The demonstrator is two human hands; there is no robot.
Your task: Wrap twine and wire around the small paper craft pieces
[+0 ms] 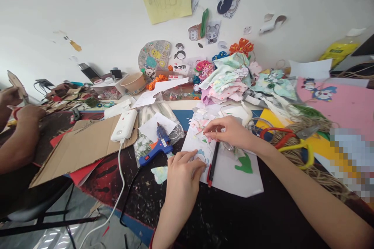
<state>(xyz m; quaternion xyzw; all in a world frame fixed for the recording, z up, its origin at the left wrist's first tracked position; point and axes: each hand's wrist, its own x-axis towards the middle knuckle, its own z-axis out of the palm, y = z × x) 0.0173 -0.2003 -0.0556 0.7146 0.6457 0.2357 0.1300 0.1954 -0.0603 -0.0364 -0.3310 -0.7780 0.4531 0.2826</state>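
My left hand (pixel 184 173) is closed at the edge of a small paper cutout (pixel 201 157) with a light blue drawn figure; its fingers partly cover it. Over the white paper sheet (pixel 242 181), my right hand (pixel 226 127) pinches near small pinkish scraps, and what its fingertips hold is too small to name. A black pen (pixel 214 163) and a red pen (pixel 209 175) lie between my hands. A green cut piece (pixel 244 163) rests on the sheet. Left of my left hand are a blue glue gun (pixel 159 146) and a pale fabric scrap (pixel 159 174).
A white power strip (pixel 124 125) lies on cardboard (pixel 82 148), its cable hanging off the table. Red-handled scissors (pixel 280 134), yellow-handled scissors (pixel 304 151) and twine (pixel 292 128) lie right. A fabric pile (pixel 226 79) stands behind. Another person's hands (pixel 27 114) work at far left.
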